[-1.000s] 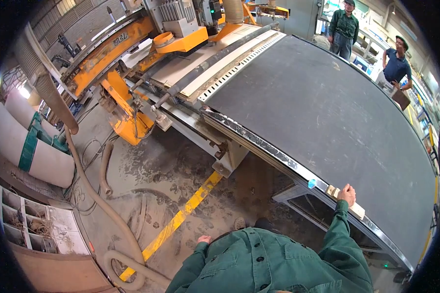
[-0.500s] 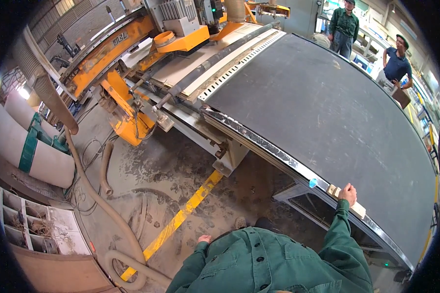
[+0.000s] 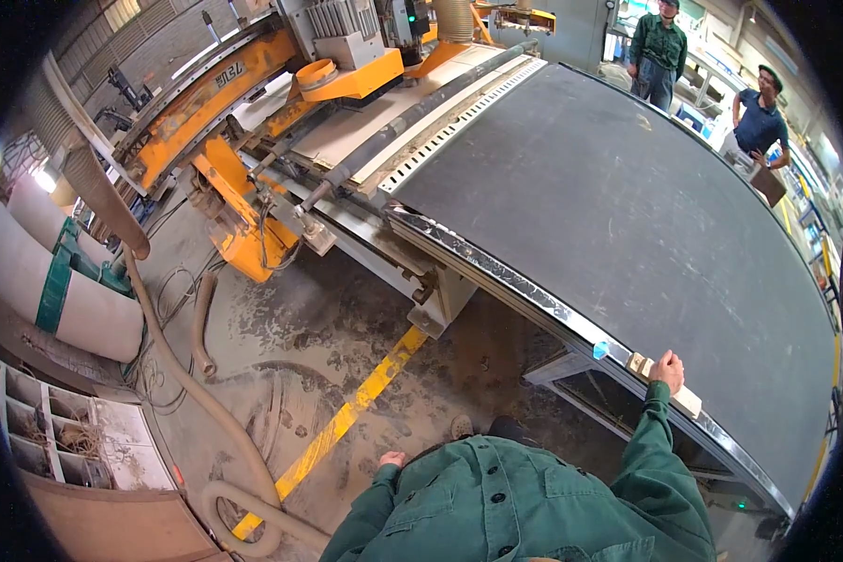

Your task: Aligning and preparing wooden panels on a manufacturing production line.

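Observation:
My right hand (image 3: 667, 372) is closed over a pale wooden block (image 3: 687, 403) at the near edge of a large dark belt table (image 3: 618, 215). The fingers hide the block's middle. Its far end, a notched wooden piece (image 3: 639, 363), shows beyond the hand. A small blue patch (image 3: 599, 349) marks the table's metal edge just past the wood. My left hand (image 3: 392, 459) is low beside my body, away from the table. Only a small part of it shows past the green sleeve, and its fingers cannot be made out.
An orange machine gantry (image 3: 217, 89) and a sheet of board (image 3: 347, 136) stand beyond the table. A beige hose (image 3: 225, 421) and a yellow line (image 3: 347, 421) cross the floor at left. Two people, one in green (image 3: 660, 47) and one in dark blue (image 3: 761, 122), stand at far right.

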`<action>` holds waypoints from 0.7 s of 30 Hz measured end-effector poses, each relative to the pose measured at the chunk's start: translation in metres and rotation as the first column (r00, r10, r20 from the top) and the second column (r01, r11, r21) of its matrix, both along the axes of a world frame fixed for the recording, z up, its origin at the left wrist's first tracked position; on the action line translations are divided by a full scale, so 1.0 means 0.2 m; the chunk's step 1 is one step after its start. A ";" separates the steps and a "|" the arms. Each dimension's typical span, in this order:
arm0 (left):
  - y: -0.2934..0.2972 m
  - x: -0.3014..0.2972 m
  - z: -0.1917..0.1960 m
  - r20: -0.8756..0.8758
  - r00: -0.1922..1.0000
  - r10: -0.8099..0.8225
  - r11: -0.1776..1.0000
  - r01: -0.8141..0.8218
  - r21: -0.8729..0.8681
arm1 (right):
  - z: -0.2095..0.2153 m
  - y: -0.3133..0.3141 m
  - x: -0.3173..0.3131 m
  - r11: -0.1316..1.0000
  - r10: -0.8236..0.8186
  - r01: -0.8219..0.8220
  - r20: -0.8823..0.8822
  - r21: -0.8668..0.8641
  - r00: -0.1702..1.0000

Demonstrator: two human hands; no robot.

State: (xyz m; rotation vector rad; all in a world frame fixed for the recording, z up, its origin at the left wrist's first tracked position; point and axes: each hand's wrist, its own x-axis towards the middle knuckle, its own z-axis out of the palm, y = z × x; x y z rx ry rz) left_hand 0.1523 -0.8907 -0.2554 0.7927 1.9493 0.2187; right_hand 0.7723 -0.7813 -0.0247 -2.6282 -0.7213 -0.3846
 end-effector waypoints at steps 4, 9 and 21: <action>0.03 0.05 0.08 0.072 0.996 0.045 0.999 -0.043 -0.031 | 0.00 -0.02 0.01 1.000 -0.016 0.016 -0.032 0.000 0.999; 0.03 0.04 0.10 0.022 1.000 0.006 1.000 -0.006 0.008 | 0.00 -0.01 0.02 1.000 -0.010 0.010 -0.047 0.000 0.999; 0.05 0.08 0.19 -0.019 1.000 -0.004 1.000 0.005 0.018 | 0.00 -0.02 0.02 1.000 -0.003 0.003 -0.028 0.001 1.000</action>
